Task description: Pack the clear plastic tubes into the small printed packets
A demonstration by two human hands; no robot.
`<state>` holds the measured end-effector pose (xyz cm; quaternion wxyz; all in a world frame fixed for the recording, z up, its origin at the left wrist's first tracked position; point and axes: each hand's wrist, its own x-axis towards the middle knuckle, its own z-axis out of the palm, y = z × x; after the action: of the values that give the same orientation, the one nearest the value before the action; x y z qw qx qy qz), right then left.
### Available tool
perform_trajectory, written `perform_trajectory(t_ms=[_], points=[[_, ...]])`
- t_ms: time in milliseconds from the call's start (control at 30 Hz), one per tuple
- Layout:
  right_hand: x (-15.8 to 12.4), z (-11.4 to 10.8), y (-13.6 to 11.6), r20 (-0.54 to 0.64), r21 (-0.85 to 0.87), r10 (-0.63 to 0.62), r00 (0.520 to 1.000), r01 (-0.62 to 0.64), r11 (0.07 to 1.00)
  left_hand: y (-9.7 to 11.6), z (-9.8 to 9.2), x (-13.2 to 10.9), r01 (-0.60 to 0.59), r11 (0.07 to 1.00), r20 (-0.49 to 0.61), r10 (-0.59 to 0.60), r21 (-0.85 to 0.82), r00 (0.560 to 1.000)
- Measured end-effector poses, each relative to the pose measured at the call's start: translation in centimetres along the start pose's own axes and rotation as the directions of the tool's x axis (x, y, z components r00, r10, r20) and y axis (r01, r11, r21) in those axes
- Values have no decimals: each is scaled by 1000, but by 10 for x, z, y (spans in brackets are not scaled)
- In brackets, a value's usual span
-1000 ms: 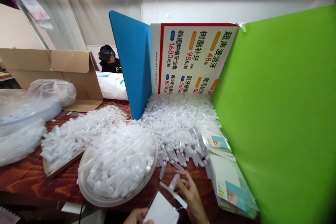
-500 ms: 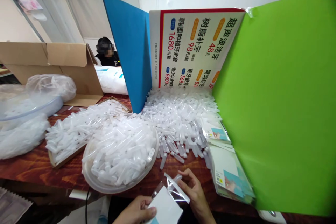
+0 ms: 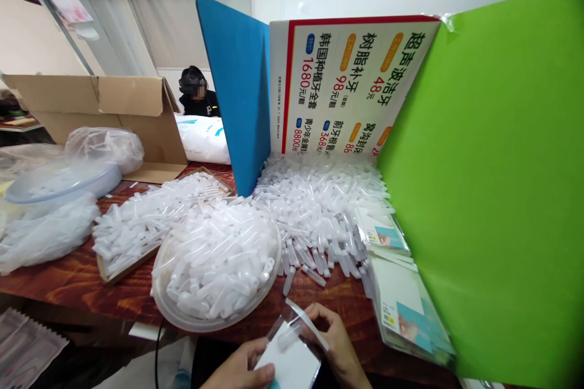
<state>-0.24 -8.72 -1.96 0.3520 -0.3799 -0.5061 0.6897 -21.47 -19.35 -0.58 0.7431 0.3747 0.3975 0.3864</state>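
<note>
My left hand (image 3: 250, 364) grips a clear plastic bag (image 3: 296, 323) at the bottom centre, thumb on top. Inside the bag is a white card (image 3: 294, 360) with a bit of teal at its lower edge. A small translucent tube (image 3: 287, 335) shows through the plastic near the bag's mouth. My right hand (image 3: 335, 340) is closed at the bag's upper right edge, its fingers curled beside the pale flap strip; its fingertips are partly hidden. Beyond my hands, a round tub (image 3: 157, 298) is heaped with translucent capped tubes (image 3: 219, 249).
Loose tubes (image 3: 319, 200) pile against the upright boards, blue (image 3: 237, 91) and green (image 3: 493, 182). Stacked bagged cards (image 3: 396, 285) lie on the right. Leftward are a shallow cardboard tray (image 3: 107, 276) of tubes, plastic bags (image 3: 59, 225) and a cardboard box (image 3: 132, 134). Behind sits a person (image 3: 198, 97).
The small tube, formerly at my right fingers, now shows inside the bag's mouth. My right hand has moved slightly down with its fingers curled more, and the view has shifted a little left.
</note>
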Motion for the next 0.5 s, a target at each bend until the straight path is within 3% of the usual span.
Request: perform_trajectory(t_ms=[200, 267, 367, 433, 500], points=[[-1, 10, -7, 305, -214, -26, 952, 95, 972, -1, -4, -3, 16, 998, 9, -17, 53, 1000], [8, 14, -13, 275, -343, -74, 958, 170, 924, 0, -5, -4, 2, 997, -10, -2, 73, 1000], [32, 18, -22, 182, -625, -268, 946, 322, 711, 2, -3, -3, -43, 998, -62, 46, 53, 997], [49, 18, -26, 228, -723, -339, 913, 392, 569, 2, -3, -2, -49, 998, -103, 52, 33, 993], [60, 17, -26, 249, -729, -355, 901, 416, 544, 0, -5, -2, -67, 997, -138, 71, 32, 988]])
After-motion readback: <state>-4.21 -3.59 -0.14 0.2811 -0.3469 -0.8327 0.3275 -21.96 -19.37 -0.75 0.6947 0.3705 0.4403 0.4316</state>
